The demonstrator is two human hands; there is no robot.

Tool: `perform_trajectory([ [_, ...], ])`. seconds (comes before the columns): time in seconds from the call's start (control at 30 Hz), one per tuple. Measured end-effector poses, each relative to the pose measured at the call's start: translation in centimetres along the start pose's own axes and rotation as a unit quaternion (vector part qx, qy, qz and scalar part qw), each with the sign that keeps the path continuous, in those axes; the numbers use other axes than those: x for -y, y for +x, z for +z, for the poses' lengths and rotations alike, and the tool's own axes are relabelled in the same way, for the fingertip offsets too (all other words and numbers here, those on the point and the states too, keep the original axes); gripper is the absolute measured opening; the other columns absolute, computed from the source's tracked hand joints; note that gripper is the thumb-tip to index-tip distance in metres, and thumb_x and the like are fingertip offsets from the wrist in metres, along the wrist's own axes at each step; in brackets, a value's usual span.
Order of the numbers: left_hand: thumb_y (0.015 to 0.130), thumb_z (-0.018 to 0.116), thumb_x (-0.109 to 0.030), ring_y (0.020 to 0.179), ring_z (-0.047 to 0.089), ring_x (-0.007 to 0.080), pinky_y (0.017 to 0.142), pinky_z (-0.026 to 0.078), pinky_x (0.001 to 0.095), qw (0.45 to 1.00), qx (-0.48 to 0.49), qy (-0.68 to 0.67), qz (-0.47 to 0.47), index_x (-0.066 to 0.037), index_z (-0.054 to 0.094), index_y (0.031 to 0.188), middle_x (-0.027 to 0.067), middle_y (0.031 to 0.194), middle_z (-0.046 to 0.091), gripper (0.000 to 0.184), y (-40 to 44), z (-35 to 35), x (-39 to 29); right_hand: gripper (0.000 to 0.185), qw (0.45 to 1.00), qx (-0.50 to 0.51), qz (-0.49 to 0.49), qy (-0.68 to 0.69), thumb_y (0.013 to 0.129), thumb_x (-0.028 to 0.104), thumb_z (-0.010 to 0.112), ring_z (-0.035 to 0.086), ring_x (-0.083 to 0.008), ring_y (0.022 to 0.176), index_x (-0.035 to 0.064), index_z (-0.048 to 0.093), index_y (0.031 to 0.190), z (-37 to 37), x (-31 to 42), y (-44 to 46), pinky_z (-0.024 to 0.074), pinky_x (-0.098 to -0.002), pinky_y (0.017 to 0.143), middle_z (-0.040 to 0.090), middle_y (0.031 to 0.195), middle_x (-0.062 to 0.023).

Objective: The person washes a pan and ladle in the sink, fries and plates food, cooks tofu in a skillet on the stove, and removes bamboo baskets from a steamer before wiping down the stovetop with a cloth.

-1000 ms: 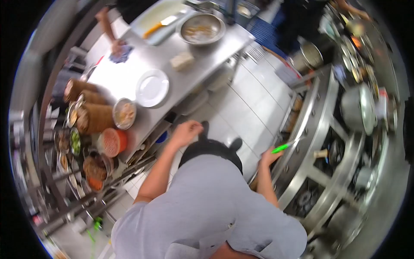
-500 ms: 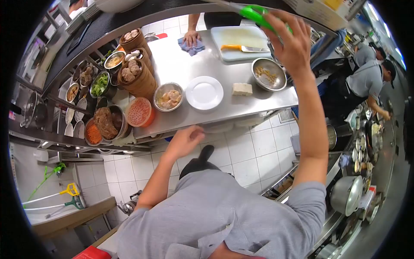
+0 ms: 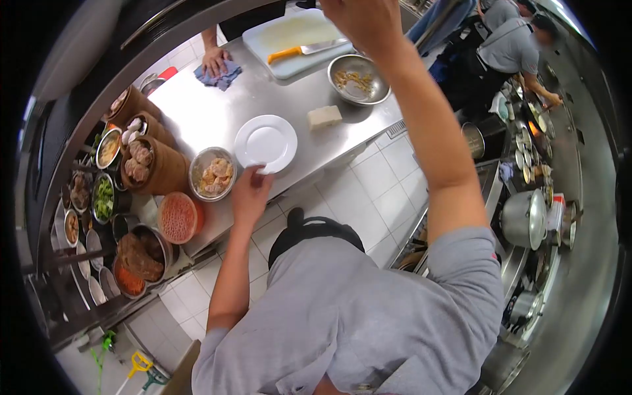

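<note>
My left hand [image 3: 252,193] is at the near rim of a round white plate [image 3: 265,141], its finger and thumb closed on the edge. The plate lies on the steel table. My right hand [image 3: 370,26] is raised high at the top edge of the view. Its fingers are cut off there, so anything in it is hidden. Beside the plate stand a steel bowl of pale orange pieces [image 3: 215,175] and, to the right, a white block [image 3: 324,118]. Beyond the block is a steel bowl with brown bits [image 3: 359,80].
A yellow-handled knife [image 3: 289,54] lies on a white cutting board [image 3: 289,29]. Another person's hand [image 3: 215,60] rests on a blue cloth [image 3: 224,78]. Bamboo steamers [image 3: 158,168], an orange tub [image 3: 180,217] and several food bowls crowd the left. Co-workers [image 3: 510,52] stand at the stoves.
My left hand has moved from in front of the table to the plate's rim. My right hand has gone up, and its green-handled tool has left the view. The camera has turned.
</note>
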State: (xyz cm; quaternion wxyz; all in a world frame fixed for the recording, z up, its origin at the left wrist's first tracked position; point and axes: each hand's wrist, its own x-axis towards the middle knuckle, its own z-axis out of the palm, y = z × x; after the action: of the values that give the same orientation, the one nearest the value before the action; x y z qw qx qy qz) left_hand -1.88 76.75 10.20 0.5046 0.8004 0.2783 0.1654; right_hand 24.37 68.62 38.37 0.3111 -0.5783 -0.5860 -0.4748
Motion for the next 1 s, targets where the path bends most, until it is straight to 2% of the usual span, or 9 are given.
perform_trajectory([
  [0.03,0.084,0.071,-0.018,0.078,0.067,0.0184,0.072,0.052,0.0299,0.999,0.023,-0.016,0.021,-0.001,0.062,0.115,0.0103,0.086,0.069,0.035,2.2,1.2,-1.2,0.02,0.997,-0.069,-0.028,-0.034,0.08,0.008,0.072,0.064,-0.0217,0.074,0.0108,0.069,0.1,0.8,-1.0,-4.5,0.0475,-0.0324,0.065,0.069,0.089,-0.0061],
  [0.1,0.083,0.075,-0.023,0.094,0.064,0.0206,0.082,0.051,0.032,0.994,0.037,-0.037,0.096,-0.004,0.057,0.125,0.0123,0.104,0.067,0.05,7.0,5.4,-0.7,0.014,0.985,-0.034,0.145,0.087,0.082,0.005,0.068,0.061,-0.0278,0.069,0.0082,0.066,0.095,0.3,0.2,-11.6,0.0468,-0.0385,0.061,0.062,0.076,-0.0095],
  [0.17,0.075,0.081,-0.027,0.108,0.059,0.0281,0.09,0.05,0.038,0.991,0.042,0.051,0.114,-0.007,0.047,0.136,0.0151,0.124,0.057,0.072,11.3,9.6,-0.1,0.02,0.911,0.14,0.35,0.165,0.08,0.005,0.067,0.063,-0.0298,0.074,0.0019,0.063,0.1,1.7,0.5,-22.3,0.049,-0.0401,0.066,0.063,0.079,-0.0129],
  [0.23,0.072,0.082,-0.028,0.111,0.056,0.0321,0.092,0.05,0.0406,0.979,0.06,0.142,0.131,-0.008,0.043,0.138,0.0158,0.128,0.053,0.08,14.7,13.5,0.8,0.045,0.788,0.299,0.496,0.209,0.079,0.011,0.069,0.064,-0.0313,0.09,0.0001,0.054,0.12,3.4,0.5,-33.1,0.0519,-0.0384,0.078,0.063,0.101,-0.0177],
  [0.27,0.069,0.084,-0.029,0.115,0.053,0.036,0.095,0.049,0.0432,0.96,0.073,0.229,0.146,-0.009,0.039,0.141,0.0166,0.133,0.049,0.088,16.2,15.2,1.3,0.055,0.807,0.307,0.469,0.186,0.077,0.011,0.072,0.058,-0.034,0.108,0.0006,0.05,0.127,4.0,0.7,-36.8,0.0498,-0.0391,0.091,0.057,0.119,-0.0207],
  [0.33,0.065,0.085,-0.03,0.117,0.05,0.0407,0.096,0.047,0.0456,0.948,0.124,0.251,0.154,-0.011,0.035,0.144,0.0173,0.133,0.046,0.096,18.6,17.3,1.6,0.063,0.83,0.291,0.458,0.131,0.074,0.01,0.073,0.051,-0.0359,0.119,0.0025,0.048,0.131,4.9,0.8,-40.2,0.044,-0.0413,0.101,0.052,0.128,-0.0213],
  [0.63,0.069,0.081,-0.019,0.11,0.052,0.0393,0.094,0.047,0.0464,0.916,0.179,0.321,0.162,-0.014,0.045,0.137,0.014,0.124,0.053,0.077,20.6,20.5,2.2,0.06,0.78,0.354,0.468,0.219,0.072,0.004,0.068,0.053,-0.0399,0.115,0.0071,0.049,0.129,8.0,-2.3,-42.2,0.0435,-0.0431,0.099,0.058,0.122,-0.0196],
  [0.93,0.069,0.08,-0.017,0.107,0.059,0.0318,0.09,0.049,0.043,0.947,0.214,0.155,0.181,-0.011,0.057,0.123,0.0112,0.114,0.062,0.059,21.3,18.4,2.2,0.057,0.763,0.381,0.45,0.264,0.072,0.005,0.072,0.054,-0.0341,0.114,0.0066,0.053,0.126,4.8,-2.7,-38.0,0.0465,-0.0403,0.096,0.055,0.119,-0.0161],
  [1.0,0.068,0.083,-0.019,0.106,0.062,0.0242,0.09,0.049,0.0373,0.936,0.35,0.014,0.045,-0.01,0.057,0.125,0.0092,0.114,0.064,0.063,20.7,17.0,0.2,0.058,0.736,0.4,0.47,0.279,0.073,0.007,0.073,0.054,-0.0322,0.115,0.0067,0.052,0.127,2.7,-2.8,-36.1,0.0471,-0.0401,0.096,0.054,0.119,-0.0149],
])
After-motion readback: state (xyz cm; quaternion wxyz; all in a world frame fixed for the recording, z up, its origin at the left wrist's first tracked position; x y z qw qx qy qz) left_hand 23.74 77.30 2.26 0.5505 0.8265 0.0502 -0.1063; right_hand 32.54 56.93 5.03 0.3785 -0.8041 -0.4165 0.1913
